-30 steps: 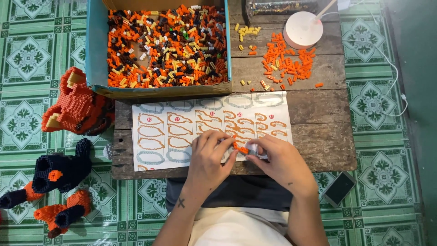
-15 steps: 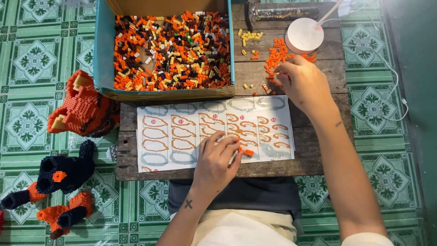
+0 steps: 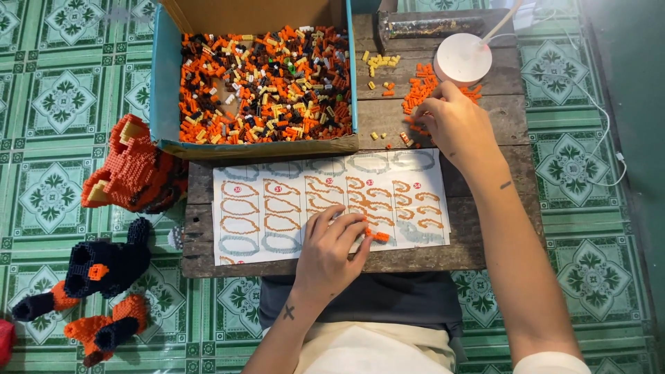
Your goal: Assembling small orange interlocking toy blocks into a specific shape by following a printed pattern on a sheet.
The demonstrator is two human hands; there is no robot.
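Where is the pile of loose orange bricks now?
The orange bricks lie on the wooden table, right of the box, under the right hand.

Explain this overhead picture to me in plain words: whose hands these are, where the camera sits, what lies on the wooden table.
The camera is worn on a person's head and looks down at their own two bare hands. The left hand presses a small orange brick piece onto a white paper instruction sheet. The right hand reaches into a loose pile of orange bricks beside a round white lamp base. A blue cardboard box holds mixed small bricks. All rest on a weathered wooden plank table. Built orange and black brick figures lie on the green tiled floor.
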